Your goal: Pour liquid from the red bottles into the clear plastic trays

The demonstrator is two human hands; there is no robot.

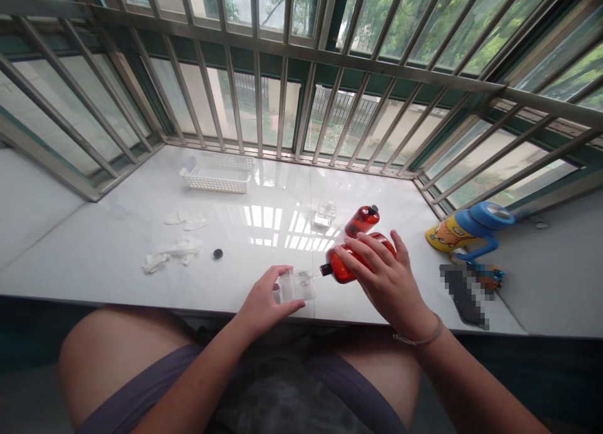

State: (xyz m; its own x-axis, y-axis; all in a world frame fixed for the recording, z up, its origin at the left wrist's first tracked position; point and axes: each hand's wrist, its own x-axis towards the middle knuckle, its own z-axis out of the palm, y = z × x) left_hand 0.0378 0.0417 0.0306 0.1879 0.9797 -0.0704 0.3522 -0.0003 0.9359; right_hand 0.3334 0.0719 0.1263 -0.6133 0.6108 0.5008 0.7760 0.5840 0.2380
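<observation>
My left hand (pixel 266 301) grips a small clear plastic box (pixel 296 287) at the front of the white sill, thumb on the near side and fingers on the far side. Some small dark bits show inside the box. With my right hand (pixel 384 274) I hold a red bottle (pixel 343 265) tipped onto its side. Its uncapped black neck points left, close to the box's right edge; a clear streak shows between them. A loose black cap (pixel 217 254) lies to the left of my hands.
Behind the right hand lies a second red bottle (pixel 362 220), capped, beside another clear box (pixel 325 214). Crumpled white tissues (pixel 172 256) and a white basket (pixel 217 173) are on the left. A blue-yellow flask (pixel 466 227) and dark phone-like object (pixel 466 299) sit right. Metal bars (pixel 282 48) close the back.
</observation>
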